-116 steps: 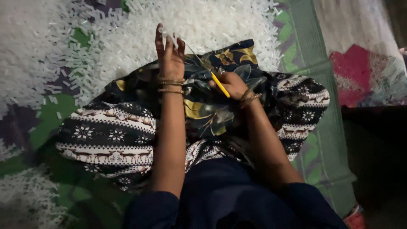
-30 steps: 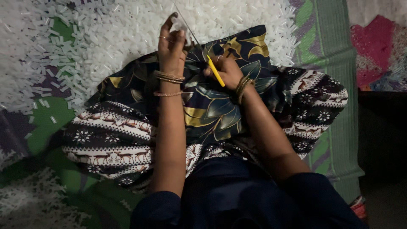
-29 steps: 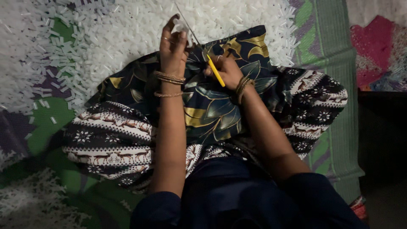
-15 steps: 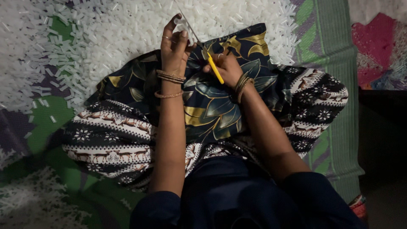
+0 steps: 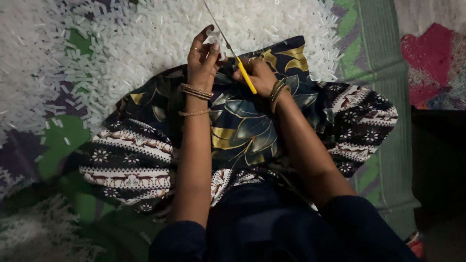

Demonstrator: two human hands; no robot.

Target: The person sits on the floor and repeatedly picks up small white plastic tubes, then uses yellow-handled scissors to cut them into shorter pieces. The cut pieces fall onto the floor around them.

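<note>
Small white plastic tube pieces [image 5: 145, 43] lie heaped across the green patterned mat [image 5: 383, 97], piled thickest just beyond the dark floral cloth [image 5: 242, 131] that covers the person's lap. Above that cloth's far edge, the left hand [image 5: 203, 56] is up with its fingers pinched shut on one little white piece, thumb and fingertips closed tight around it. Just to its right, the right hand [image 5: 259, 77] is curled shut around a thin metal needle with a yellow handle [image 5: 238, 60], the slim shaft slanting up and away past the left fingertips. Gold bangles [image 5: 196, 92] sit at the left wrist, directly over the cloth. Whether the needle tip is already inside the piece is too small to tell. To do this well, I'd judge the piece wants holding steady with its open end square to the shaft, the needle guided in line rather than at an angle, and both hands kept close over the cloth so a slip lands there, not in the heap.
</note>
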